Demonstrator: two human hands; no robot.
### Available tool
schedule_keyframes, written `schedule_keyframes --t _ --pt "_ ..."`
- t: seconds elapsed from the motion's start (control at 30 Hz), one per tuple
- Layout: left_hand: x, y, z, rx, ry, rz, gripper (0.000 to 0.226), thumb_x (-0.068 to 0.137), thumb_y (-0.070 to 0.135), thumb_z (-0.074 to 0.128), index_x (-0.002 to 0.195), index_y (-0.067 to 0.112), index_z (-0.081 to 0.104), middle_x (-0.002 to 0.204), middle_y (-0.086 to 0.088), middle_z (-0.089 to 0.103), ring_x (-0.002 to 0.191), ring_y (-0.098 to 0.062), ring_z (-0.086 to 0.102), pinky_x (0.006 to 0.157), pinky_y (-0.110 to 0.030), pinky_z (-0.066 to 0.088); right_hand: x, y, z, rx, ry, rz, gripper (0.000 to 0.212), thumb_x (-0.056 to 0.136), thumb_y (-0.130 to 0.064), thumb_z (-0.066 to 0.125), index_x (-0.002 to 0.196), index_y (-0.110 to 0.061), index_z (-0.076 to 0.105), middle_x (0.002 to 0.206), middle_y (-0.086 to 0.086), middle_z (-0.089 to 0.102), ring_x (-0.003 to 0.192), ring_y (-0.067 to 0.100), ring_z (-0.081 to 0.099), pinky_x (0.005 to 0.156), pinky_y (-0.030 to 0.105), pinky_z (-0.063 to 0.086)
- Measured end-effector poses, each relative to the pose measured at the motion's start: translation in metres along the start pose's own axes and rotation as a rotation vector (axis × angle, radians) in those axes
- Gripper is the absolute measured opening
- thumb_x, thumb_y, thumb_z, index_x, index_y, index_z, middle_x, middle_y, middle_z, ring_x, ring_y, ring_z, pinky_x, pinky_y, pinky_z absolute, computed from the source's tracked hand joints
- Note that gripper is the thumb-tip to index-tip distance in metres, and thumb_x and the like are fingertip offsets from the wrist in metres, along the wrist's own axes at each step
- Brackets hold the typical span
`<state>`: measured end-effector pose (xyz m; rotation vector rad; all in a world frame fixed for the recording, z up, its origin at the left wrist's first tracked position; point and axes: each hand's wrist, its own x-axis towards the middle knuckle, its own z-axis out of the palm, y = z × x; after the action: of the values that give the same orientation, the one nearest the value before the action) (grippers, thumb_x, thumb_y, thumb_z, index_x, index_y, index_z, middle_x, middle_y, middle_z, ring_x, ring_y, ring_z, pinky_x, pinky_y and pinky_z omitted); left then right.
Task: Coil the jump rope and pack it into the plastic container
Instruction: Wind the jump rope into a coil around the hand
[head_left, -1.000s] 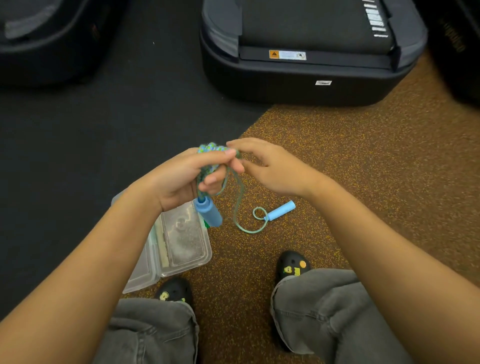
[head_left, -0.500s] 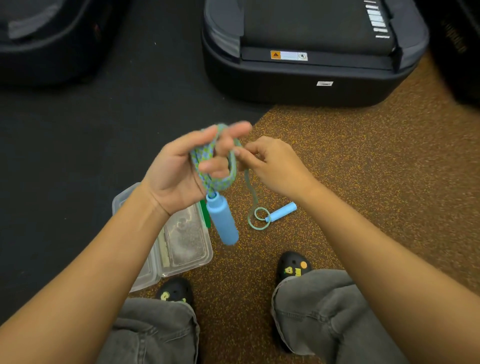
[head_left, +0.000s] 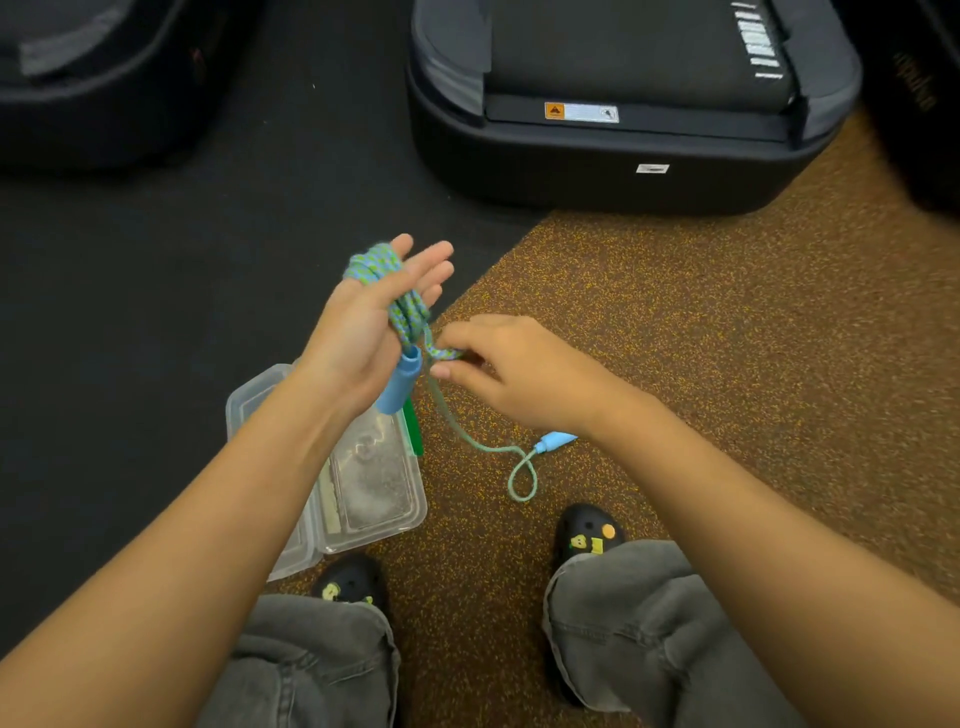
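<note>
Shows a jump rope (head_left: 405, 306) of braided cord flecked blue and green, wound in several loops across the palm and round the fingers of the left hand (head_left: 358, 338). Ends on that side in a light-blue handle (head_left: 399, 382) hanging just below the heel of the palm. Runs from the loops to the right hand (head_left: 519, 374), then drops slack to the floor. Curls there into one small loop below the right wrist and meets a second light-blue handle (head_left: 556, 441), partly hidden under that wrist.

Holds the left hand raised, palm up and turned toward the right, fingers straight and slightly spread. Grips nothing with it, only carries the loops. Sets the right hand just beside and lower, knuckles up, thumb and forefinger pinching the cord close to the hanging handle.

Places a clear plastic container (head_left: 374, 493) on the floor below the left wrist, open, lid folded out to the left, a green strip (head_left: 413, 428) along its edge. Leaves black clogs (head_left: 587, 535) and grey trouser legs (head_left: 623, 623) nearer than the hands, a black hard case (head_left: 623, 166) beyond them.
</note>
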<state>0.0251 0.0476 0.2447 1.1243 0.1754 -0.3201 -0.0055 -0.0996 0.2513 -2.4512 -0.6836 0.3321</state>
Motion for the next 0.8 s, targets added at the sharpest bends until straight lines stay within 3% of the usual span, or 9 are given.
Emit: schedule_keyframes --t 0.1,0.17,0.23,0.3,0.37,0.43,0.53,0.67,0.8 --pt "-0.002 -0.005 0.004 0.305 -0.049 0.033 0.034 0.096 0.009 0.042 0.130 0.009 0.043 0.101 0.016 0.067 0.097 -0.002 0.064 0.086 -0.016 0.050 -0.001 0.000 -0.005 -0.019 0.070 -0.045 0.024 0.090 -0.034 0.054 0.098 -0.014 0.063 0.079 -0.011 0.047 0.082 0.013 0.047 0.074 0.024 0.035" --pt "-0.005 -0.006 0.007 0.513 -0.033 0.005 0.027 0.096 0.015 0.044 0.119 0.012 0.058 0.090 0.023 0.067 0.083 0.002 0.065 0.075 -0.014 0.049 -0.002 -0.001 -0.010 -0.036 0.135 0.003 0.025 0.088 -0.038 0.056 0.096 -0.016 0.063 0.086 -0.004 0.050 0.087 0.015 0.049 0.078 0.031 0.040" --pt "-0.010 -0.004 0.010 0.718 -0.054 -0.043 0.029 0.096 0.026 0.044 0.086 0.015 0.068 0.064 0.012 0.068 0.060 0.001 0.062 0.061 -0.011 0.045 -0.003 0.000 -0.016 -0.043 0.215 0.070 0.026 0.084 -0.046 0.058 0.086 -0.020 0.059 0.082 -0.004 0.046 0.078 0.012 0.045 0.071 0.032 0.040" --pt "-0.016 -0.001 0.015 0.837 -0.169 -0.109 0.055 0.096 0.043 0.035 0.058 0.015 0.064 0.049 0.002 0.062 0.046 -0.006 0.055 0.058 -0.018 0.044 -0.004 0.004 -0.023 -0.031 0.288 0.112 0.031 0.078 -0.051 0.062 0.074 -0.022 0.052 0.074 -0.007 0.042 0.068 0.008 0.041 0.064 0.032 0.039" --pt "-0.020 0.003 0.018 0.799 -0.281 -0.187 0.068 0.093 0.055 0.024 0.054 0.017 0.064 0.046 0.001 0.055 0.042 -0.009 0.048 0.059 -0.022 0.043 -0.005 0.009 -0.030 0.017 0.354 0.142 0.037 0.074 -0.052 0.066 0.066 -0.022 0.046 0.068 -0.011 0.036 0.063 0.002 0.037 0.060 0.025 0.034" --pt "-0.020 0.006 0.019 0.672 -0.366 -0.242 0.066 0.091 0.058 0.019 0.080 0.016 0.069 0.044 0.001 0.052 0.039 -0.009 0.040 0.054 -0.023 0.038 -0.005 0.014 -0.035 0.074 0.404 0.167 0.038 0.073 -0.049 0.068 0.063 -0.021 0.044 0.067 -0.011 0.032 0.061 0.000 0.035 0.057 0.015 0.029" --pt "-0.022 0.008 0.021 0.460 -0.473 -0.307 0.058 0.088 0.055 0.026 0.114 0.011 0.055 0.042 0.000 0.056 0.032 -0.006 0.030 0.044 -0.021 0.029 -0.005 0.018 -0.038 0.125 0.451 0.176 0.035 0.076 -0.045 0.067 0.063 -0.020 0.047 0.067 -0.011 0.033 0.062 0.001 0.035 0.057 0.015 0.029" --pt "-0.025 0.006 0.020 0.335 -0.571 -0.335 0.044 0.087 0.044 0.045 0.075 0.011 0.071 0.030 0.007 0.034 0.032 -0.005 0.026 0.041 -0.017 0.029 -0.002 0.017 -0.036 0.169 0.485 0.180 0.037 0.079 -0.045 0.064 0.060 -0.020 0.043 0.061 -0.010 0.033 0.059 0.003 0.034 0.057 0.017 0.028" --pt "-0.024 0.006 0.019 0.094 -0.590 -0.327 0.036 0.089 0.028 0.049 0.059 0.015 0.063 0.028 0.010 0.035 0.027 0.000 0.028 0.037 -0.014 0.030 0.003 0.015 -0.026 0.263 0.386 0.231 0.044 0.086 -0.044 0.055 0.060 -0.011 0.047 0.057 -0.002 0.038 0.057 0.007 0.034 0.055 0.020 0.028"
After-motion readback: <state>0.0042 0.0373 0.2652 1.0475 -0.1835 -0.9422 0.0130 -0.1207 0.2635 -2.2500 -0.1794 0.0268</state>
